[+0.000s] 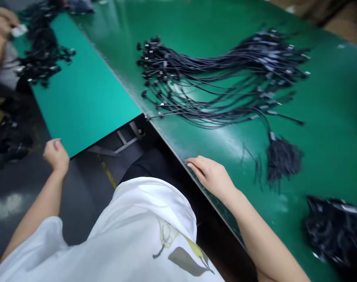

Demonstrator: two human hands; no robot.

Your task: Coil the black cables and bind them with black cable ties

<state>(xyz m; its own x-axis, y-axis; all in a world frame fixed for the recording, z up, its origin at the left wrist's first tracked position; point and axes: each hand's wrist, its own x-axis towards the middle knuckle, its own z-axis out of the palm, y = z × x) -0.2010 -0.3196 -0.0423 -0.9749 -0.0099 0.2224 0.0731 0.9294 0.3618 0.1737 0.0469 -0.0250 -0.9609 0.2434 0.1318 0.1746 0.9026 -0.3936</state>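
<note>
My left hand [57, 156] is closed, fingers curled, against the near corner of the light green tabletop [90, 102]. Its palm is hidden, so what it may grip does not show. At the edge of the darker green table [328, 117], my right hand [210, 174] has its fingers pressed together, with nothing visible in them. Beyond it lies a long bundle of black cables [213, 64], with small connectors at the left ends and pale tags towards the right. A dark tuft of short strands [284, 158] lies to the right of this hand.
Another person's hand [0, 27] holds something white at the upper left, beside a pile of black cables [43, 43]. A dark plastic-wrapped heap [337, 235] sits at the lower right. Between the two tables is a gap with a metal frame [127, 145] below.
</note>
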